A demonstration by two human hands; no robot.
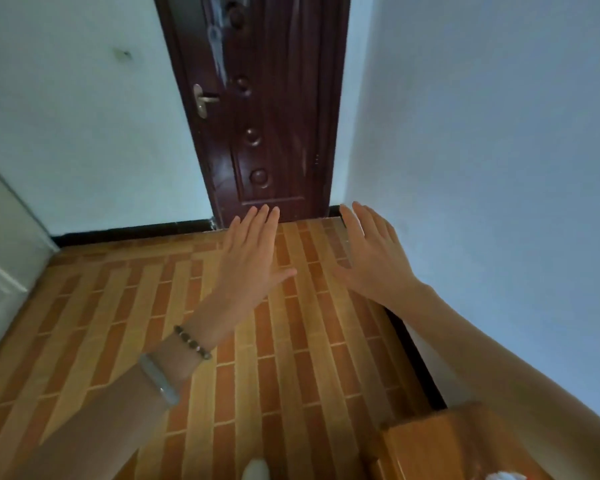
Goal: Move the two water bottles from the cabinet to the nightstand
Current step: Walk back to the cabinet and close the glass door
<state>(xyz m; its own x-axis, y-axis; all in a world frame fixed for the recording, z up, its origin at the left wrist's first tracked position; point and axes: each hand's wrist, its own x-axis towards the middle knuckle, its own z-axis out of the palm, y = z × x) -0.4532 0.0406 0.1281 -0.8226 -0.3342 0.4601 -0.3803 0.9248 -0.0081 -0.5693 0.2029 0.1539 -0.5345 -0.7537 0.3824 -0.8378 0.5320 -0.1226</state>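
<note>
My left hand [253,258] and my right hand [374,258] are stretched out side by side in front of me, palms down, fingers spread, with nothing in them. Two bracelets circle my left wrist. Both hands hover over the brick-patterned floor, fingertips toward the base of a dark door. No water bottle shows. A corner of orange wooden furniture [458,445] sits at the bottom right under my right forearm; whether it is the cabinet or the nightstand I cannot tell.
A dark red-brown door [267,116] with a metal handle stands shut straight ahead. White walls close in on the left and right. A pale panelled door or cupboard [4,258] lines the left edge. Something white [257,471] pokes in at the bottom.
</note>
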